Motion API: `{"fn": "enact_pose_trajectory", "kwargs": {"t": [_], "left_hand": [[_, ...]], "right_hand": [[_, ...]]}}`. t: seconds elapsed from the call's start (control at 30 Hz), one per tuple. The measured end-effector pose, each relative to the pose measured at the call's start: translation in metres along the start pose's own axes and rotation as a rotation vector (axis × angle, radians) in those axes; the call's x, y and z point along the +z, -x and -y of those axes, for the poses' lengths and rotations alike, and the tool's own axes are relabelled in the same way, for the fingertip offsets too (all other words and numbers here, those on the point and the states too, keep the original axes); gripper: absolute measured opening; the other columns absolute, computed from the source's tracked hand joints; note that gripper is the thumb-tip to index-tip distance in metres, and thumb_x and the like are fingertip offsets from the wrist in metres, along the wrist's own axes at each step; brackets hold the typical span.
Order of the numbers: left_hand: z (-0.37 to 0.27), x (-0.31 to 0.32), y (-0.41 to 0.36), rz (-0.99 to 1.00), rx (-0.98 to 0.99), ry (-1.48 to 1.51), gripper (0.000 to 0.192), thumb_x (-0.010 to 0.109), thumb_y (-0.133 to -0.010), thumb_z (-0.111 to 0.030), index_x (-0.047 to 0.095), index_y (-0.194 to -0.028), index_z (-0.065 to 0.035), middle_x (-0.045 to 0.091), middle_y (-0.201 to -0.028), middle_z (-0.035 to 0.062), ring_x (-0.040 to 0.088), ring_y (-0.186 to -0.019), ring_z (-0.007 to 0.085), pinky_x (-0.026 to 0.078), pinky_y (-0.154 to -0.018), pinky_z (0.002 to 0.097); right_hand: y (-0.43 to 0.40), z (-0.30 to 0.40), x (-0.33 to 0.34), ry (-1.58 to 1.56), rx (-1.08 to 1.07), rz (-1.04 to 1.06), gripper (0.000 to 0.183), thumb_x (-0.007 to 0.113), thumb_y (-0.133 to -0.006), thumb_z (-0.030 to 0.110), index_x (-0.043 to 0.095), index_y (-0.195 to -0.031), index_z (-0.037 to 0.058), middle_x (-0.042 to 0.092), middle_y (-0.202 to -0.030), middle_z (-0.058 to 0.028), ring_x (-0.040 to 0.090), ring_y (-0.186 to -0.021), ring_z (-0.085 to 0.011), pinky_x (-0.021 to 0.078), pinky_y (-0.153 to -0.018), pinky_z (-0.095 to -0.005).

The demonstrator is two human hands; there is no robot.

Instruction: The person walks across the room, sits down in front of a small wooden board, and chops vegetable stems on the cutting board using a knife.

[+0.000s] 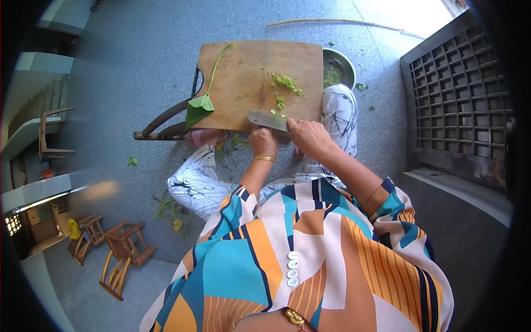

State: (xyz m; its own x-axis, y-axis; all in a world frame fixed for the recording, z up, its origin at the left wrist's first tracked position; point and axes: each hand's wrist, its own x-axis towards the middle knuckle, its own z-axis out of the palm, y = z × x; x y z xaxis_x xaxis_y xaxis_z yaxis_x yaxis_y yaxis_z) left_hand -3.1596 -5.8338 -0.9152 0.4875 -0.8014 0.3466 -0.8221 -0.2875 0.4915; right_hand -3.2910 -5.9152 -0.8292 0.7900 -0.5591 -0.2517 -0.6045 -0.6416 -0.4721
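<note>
My right hand [309,135] grips the handle end of a metal cleaver [269,120], its blade lying across the near edge of a wooden cutting board [236,83]. My left hand [264,141], with a gold bracelet at the wrist, is curled just below the blade; whatever it may hold is hidden. Chopped green stem rings [286,83] lie in a small heap on the board, with more rings [280,101] nearer the blade. A green leaf [200,108] on a long curved stem rests along the board's left side.
A metal bowl [351,68] with chopped greens stands on the floor right of the board. The board sits on a dark chair or stool [166,120]. Leaf scraps [132,160] dot the floor. A metal lattice door [460,95] is at right, a long thin stick [332,20] beyond, wooden chairs [126,240] lower left.
</note>
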Motion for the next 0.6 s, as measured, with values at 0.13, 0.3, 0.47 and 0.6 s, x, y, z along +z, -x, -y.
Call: {"fn": "enact_pose_trajectory", "kwargs": {"t": [0.13, 0.3, 0.47, 0.6], "left_hand": [[-0.001, -0.002, -0.002, 0.011, -0.010, 0.007, 0.012, 0.063, -0.071, -0.017, 0.066, -0.072, -0.0059, 0.060, -0.068, 0.0185, 0.058, -0.064, 0.0365, 0.047, -0.057, 0.0444], [-0.010, -0.013, -0.004, 0.182, -0.108, -0.043, 0.013, 0.062, -0.072, -0.016, 0.065, -0.069, -0.0045, 0.059, -0.066, 0.0191, 0.059, -0.064, 0.0359, 0.047, -0.057, 0.0442], [-0.009, -0.010, -0.006, 0.055, -0.083, 0.002, 0.014, 0.060, -0.073, -0.015, 0.064, -0.066, -0.0047, 0.058, -0.068, 0.0188, 0.058, -0.063, 0.0360, 0.047, -0.057, 0.0440], [-0.010, -0.009, -0.004, 0.002, -0.049, 0.036, 0.012, 0.060, -0.073, -0.014, 0.065, -0.066, -0.0061, 0.060, -0.072, 0.0187, 0.059, -0.063, 0.0356, 0.047, -0.057, 0.0430]], "right_hand": [[-0.007, 0.003, -0.001, -0.018, -0.006, 0.016, 0.013, 0.045, -0.080, 0.008, 0.051, -0.084, -0.0033, 0.061, -0.067, -0.0214, 0.062, -0.064, -0.0361, 0.0487, -0.056, -0.0443], [-0.026, 0.008, 0.009, 0.064, -0.025, -0.046, 0.012, 0.049, -0.078, 0.009, 0.054, -0.081, -0.0019, 0.062, -0.068, -0.0188, 0.063, -0.066, -0.0345, 0.0508, -0.057, -0.0408], [-0.048, 0.019, 0.008, 0.017, -0.093, -0.062, 0.011, 0.051, -0.076, 0.009, 0.055, -0.078, -0.0014, 0.063, -0.070, -0.0178, 0.063, -0.067, -0.0346, 0.0508, -0.058, -0.0407], [-0.036, 0.007, 0.005, -0.022, -0.119, -0.038, 0.013, 0.051, -0.076, 0.009, 0.055, -0.082, -0.0019, 0.062, -0.070, -0.0192, 0.063, -0.067, -0.0357, 0.0495, -0.058, -0.0428]]}}
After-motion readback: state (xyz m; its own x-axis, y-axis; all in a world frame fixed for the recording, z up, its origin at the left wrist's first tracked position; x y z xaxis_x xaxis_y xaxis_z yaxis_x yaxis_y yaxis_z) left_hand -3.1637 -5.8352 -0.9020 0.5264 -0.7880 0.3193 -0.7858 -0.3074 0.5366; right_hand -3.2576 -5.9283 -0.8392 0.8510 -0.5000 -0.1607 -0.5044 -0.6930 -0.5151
